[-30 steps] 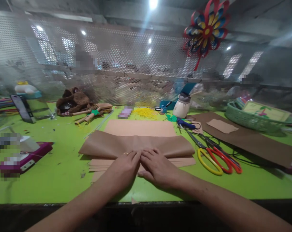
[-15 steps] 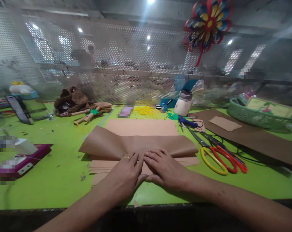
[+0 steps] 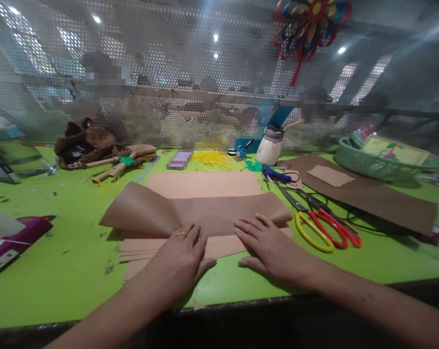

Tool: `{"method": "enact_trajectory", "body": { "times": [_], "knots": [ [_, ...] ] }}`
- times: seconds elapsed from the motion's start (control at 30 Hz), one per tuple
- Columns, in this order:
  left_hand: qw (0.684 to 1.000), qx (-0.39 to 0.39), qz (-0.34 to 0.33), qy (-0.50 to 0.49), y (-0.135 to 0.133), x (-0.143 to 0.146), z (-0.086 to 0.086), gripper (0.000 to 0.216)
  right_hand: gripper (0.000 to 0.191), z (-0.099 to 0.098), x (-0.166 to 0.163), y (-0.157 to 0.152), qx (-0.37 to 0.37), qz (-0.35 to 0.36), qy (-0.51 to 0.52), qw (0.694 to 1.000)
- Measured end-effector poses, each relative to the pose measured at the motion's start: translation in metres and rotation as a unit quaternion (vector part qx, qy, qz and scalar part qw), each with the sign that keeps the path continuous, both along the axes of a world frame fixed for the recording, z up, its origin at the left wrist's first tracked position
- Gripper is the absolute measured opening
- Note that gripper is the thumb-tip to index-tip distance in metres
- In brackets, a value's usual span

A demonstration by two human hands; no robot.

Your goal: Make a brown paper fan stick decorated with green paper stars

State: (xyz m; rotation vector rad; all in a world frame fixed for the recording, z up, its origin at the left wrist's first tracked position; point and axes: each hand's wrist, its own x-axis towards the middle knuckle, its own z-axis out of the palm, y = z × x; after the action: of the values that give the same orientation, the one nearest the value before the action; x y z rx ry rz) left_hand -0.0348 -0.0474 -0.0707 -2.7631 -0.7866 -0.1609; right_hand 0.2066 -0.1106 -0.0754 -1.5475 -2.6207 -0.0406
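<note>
A sheet of brown paper [image 3: 208, 213] lies folded over in front of me, its left and right ends curling up off the table. My left hand [image 3: 185, 254] presses flat on the near folded edge, left of the middle, with its fingers stretched out. On the same edge, further right, rests my right hand [image 3: 265, 247], fingers extended and slightly spread. Both thumbs point inward with a gap between them. Lighter brown paper sheets [image 3: 143, 248] lie under the fold and show at the near left. Another light brown sheet [image 3: 205, 183] extends behind it.
Right of the paper lie scissors with yellow and red handles [image 3: 316, 232] and a blue glue gun [image 3: 277, 174]. Behind stand a white jar [image 3: 269, 150] and a green basket [image 3: 379, 165]. A purple power strip [image 3: 19, 240] is at left, a stick bundle [image 3: 121, 162] at back left.
My hands have moved apart along the fold, the right one sliding rightward. The paper's fold looks flatter in the middle. The view has turned slightly.
</note>
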Motion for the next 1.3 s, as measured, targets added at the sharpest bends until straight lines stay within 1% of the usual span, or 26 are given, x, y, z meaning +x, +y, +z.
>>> {"method": "enact_trajectory", "body": {
  "times": [0.1,0.33,0.5,0.63,0.83,0.97,1.07,1.13,1.17,1.23,1.3],
  "knots": [
    [1.000,0.002,0.001,0.001,0.001,0.001,0.001,0.046,0.062,-0.003,0.017,-0.009,0.012,-0.031,-0.010,0.999],
    [1.000,0.009,-0.015,-0.004,0.001,0.002,0.003,0.044,0.057,-0.007,0.047,-0.026,0.045,-0.077,-0.036,0.995],
    [0.999,0.021,-0.030,-0.014,0.003,0.001,0.001,0.043,0.054,-0.014,0.064,-0.040,0.063,-0.133,-0.040,0.988],
    [0.999,0.028,-0.036,-0.030,0.004,0.000,-0.002,0.042,0.053,-0.017,0.068,-0.047,0.085,-0.178,-0.023,0.980],
    [0.998,0.035,-0.041,-0.040,0.007,-0.002,-0.005,0.044,0.048,-0.018,0.066,-0.051,0.126,-0.229,-0.009,0.965],
    [0.998,0.016,-0.034,-0.047,0.007,-0.002,-0.006,0.043,0.046,-0.022,0.069,-0.053,0.131,-0.249,-0.007,0.960],
    [0.998,-0.007,-0.032,-0.055,0.007,0.000,-0.003,0.040,0.038,-0.018,0.070,-0.053,0.182,-0.265,0.015,0.947],
    [0.998,-0.021,-0.026,-0.050,0.005,0.002,0.000,0.038,0.032,-0.011,0.067,-0.051,0.222,-0.257,0.046,0.939],
    [0.998,-0.027,-0.022,-0.043,0.004,0.003,0.002,0.037,0.031,-0.006,0.062,-0.048,0.231,-0.236,0.062,0.942],
    [0.999,-0.033,-0.013,-0.029,0.000,0.006,0.006,0.036,0.033,0.002,0.048,-0.039,0.212,-0.166,0.086,0.959],
    [0.999,-0.038,-0.007,-0.022,-0.004,0.009,0.010,0.035,0.040,0.007,0.029,-0.027,0.161,-0.093,0.091,0.978]
  ]
}}
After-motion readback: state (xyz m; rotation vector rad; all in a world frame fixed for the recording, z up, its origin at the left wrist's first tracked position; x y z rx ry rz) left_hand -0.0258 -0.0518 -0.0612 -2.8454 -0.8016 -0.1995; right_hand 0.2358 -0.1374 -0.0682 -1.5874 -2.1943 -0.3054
